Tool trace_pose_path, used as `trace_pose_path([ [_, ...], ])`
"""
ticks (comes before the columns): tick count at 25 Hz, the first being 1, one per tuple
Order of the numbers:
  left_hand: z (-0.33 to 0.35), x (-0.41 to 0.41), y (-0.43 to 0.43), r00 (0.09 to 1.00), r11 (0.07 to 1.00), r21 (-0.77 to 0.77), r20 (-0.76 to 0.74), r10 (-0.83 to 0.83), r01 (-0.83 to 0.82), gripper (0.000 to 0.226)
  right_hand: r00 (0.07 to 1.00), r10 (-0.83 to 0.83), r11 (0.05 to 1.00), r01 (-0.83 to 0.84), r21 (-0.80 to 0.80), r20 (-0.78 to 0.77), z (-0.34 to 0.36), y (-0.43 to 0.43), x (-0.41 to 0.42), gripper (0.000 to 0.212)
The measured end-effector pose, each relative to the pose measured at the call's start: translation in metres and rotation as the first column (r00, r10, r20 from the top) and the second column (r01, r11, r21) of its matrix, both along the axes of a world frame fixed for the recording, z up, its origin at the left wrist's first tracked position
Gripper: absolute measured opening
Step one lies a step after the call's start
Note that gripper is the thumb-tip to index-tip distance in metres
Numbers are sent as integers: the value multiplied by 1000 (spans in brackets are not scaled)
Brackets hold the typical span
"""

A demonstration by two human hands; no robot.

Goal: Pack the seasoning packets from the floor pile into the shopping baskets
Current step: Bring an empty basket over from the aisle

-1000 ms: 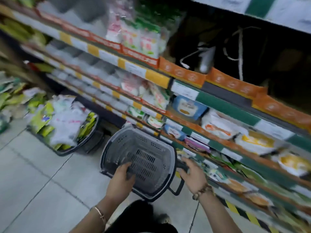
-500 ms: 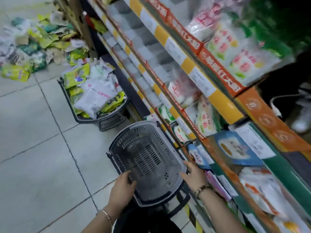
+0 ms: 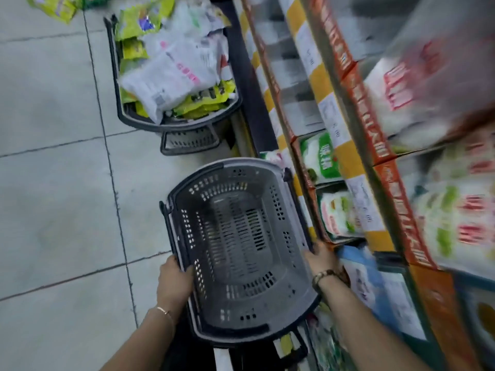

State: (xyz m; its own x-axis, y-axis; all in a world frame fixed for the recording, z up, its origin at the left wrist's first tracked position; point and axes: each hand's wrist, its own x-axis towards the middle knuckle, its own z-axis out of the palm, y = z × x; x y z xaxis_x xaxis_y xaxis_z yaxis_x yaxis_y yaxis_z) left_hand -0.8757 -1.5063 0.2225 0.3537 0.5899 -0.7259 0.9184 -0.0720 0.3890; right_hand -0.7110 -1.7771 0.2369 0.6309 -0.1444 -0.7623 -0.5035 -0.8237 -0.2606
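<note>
I have swung down the aisle: my left hand (image 3: 175,279) and right hand (image 3: 320,259) still clamp the empty grey perforated plastic basket's (image 3: 241,247) side rims, nearer the packet-heaped dark basket (image 3: 126,113); blurred yellow seasoning packets (image 3: 53,5), probably the pile's edge, lie at the tiled floor's (image 3: 53,183) far edge.

Shopping baskets: two, one grey basket (image 3: 235,245) with nothing in it and one dark basket (image 3: 150,121) heaped with packets (image 3: 174,68), too many and too overlapped to count. Hands: two, left hand (image 3: 174,282) and right hand (image 3: 321,261). Bracelets: two, one on each wrist.
</note>
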Motion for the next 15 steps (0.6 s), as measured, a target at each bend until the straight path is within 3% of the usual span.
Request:
trace_pose_path([
  [4,-58,14,-2,981,983,-8,-67,184,-185,71,993,-2,999,6,-33,122,-56,6,12,52],
  [6,-77,17,0,956,956,-40,-63,287,-290,74,987,55,994,-39,-101,152,-73,14,13,52],
  [11,-101,1,8,966,969,16,-76,247,-247,35,973,73,962,-11,-273,219,-91,23,10,53],
  [15,-109,-28,31,959,963,12,-87,271,-271,28,993,25,981,-2,-196,115,-101,39,12,52],
])
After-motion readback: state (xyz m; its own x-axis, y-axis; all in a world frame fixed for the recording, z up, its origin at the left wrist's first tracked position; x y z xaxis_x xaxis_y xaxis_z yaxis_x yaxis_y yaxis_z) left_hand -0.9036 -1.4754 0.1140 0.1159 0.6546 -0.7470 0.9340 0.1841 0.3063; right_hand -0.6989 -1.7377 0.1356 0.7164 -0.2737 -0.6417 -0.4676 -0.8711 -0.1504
